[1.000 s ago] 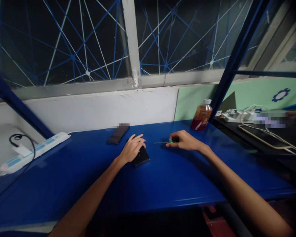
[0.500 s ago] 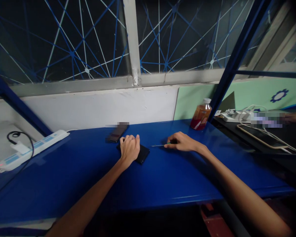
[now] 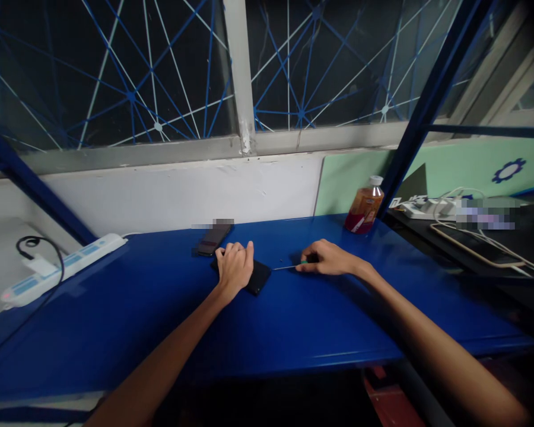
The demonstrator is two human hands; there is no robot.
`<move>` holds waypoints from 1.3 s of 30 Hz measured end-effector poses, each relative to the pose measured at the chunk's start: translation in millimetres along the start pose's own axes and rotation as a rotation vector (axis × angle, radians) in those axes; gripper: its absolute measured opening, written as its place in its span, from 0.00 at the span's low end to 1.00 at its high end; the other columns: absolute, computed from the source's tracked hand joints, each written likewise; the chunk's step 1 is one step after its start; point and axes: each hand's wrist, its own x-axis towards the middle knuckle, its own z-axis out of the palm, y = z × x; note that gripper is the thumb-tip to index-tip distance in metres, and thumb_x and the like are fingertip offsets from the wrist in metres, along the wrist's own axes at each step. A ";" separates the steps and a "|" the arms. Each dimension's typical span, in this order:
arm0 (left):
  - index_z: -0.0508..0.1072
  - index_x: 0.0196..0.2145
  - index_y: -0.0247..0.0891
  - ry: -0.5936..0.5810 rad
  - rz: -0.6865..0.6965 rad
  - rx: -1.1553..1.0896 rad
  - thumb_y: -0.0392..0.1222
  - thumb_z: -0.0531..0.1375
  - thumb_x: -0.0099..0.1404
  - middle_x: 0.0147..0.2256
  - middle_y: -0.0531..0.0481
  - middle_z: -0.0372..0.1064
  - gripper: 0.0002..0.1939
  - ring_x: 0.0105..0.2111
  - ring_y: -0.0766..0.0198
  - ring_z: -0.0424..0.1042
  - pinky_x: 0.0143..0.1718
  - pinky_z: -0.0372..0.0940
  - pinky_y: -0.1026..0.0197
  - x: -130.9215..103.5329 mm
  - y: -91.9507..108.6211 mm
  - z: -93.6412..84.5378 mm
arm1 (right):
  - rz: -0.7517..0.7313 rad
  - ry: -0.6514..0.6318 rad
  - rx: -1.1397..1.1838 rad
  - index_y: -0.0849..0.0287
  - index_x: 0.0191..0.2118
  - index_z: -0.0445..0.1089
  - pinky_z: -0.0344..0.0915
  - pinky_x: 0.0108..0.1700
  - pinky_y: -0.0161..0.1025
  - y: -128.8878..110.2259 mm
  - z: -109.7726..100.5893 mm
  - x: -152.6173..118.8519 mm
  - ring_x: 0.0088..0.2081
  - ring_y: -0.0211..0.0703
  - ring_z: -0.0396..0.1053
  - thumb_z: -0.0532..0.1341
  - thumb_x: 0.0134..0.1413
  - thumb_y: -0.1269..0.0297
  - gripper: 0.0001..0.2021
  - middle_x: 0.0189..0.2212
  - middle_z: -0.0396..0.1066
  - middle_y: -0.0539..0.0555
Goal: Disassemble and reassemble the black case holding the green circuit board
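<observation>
My left hand (image 3: 237, 267) is closed over a flat black rectangular device (image 3: 260, 276), pressing it on the blue desk (image 3: 293, 320); its exact kind I cannot make out. Between the fingers of my right hand (image 3: 327, 257) is a thin screwdriver (image 3: 285, 268), with a bit of green handle showing. The shaft points left, its tip at or very near the device's right corner. A tiny dark speck (image 3: 280, 260) lies on the desk just behind the shaft. Behind my left hand rests a dark smartphone (image 3: 214, 238).
A white power strip (image 3: 66, 270) with a plugged-in black cable lies at the left. A drink bottle (image 3: 364, 206) stands at the back right, beside a blue metal post (image 3: 420, 118). Farther right, a phone (image 3: 476, 244) and white cables lie on a black surface.
The screwdriver's tip has dropped slightly toward the device's corner, and more of its green handle shows. My left hand keeps its place on the device. A person's hand at far right has gone.
</observation>
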 end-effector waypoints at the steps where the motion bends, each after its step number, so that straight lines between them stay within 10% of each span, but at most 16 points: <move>1: 0.74 0.23 0.38 -0.004 -0.002 0.003 0.49 0.37 0.73 0.32 0.44 0.73 0.33 0.39 0.54 0.66 0.44 0.53 0.48 -0.1 0.2 -0.4 | 0.001 0.000 -0.007 0.58 0.29 0.75 0.46 0.24 0.36 0.2 0.5 0.2 0.21 0.34 0.53 0.59 0.52 0.48 0.17 0.18 0.63 0.48; 23: 0.72 0.22 0.37 -0.073 0.371 -0.092 0.48 0.46 0.72 0.25 0.48 0.71 0.26 0.28 0.62 0.67 0.31 0.58 0.62 11.7 -30.6 -5.9 | 0.013 0.030 -0.090 0.58 0.33 0.76 0.48 0.26 0.36 -2.6 -0.4 0.3 0.21 0.34 0.57 0.58 0.53 0.45 0.20 0.18 0.64 0.48; 33: 0.75 0.28 0.35 0.043 0.203 0.010 0.49 0.45 0.72 0.30 0.46 0.73 0.26 0.32 0.61 0.70 0.27 0.55 0.62 6.4 -22.5 1.5 | 0.017 0.075 -0.119 0.57 0.33 0.74 0.48 0.25 0.36 -2.1 0.3 1.0 0.22 0.35 0.57 0.57 0.55 0.46 0.19 0.20 0.67 0.49; 39: 0.76 0.41 0.45 -0.320 0.411 -0.146 0.65 0.56 0.59 0.40 0.50 0.73 0.24 0.42 0.56 0.69 0.38 0.60 0.59 14.0 -33.4 -23.5 | 0.024 0.088 -0.140 0.56 0.33 0.74 0.47 0.24 0.36 -1.3 1.8 1.9 0.21 0.35 0.57 0.57 0.55 0.46 0.18 0.20 0.67 0.50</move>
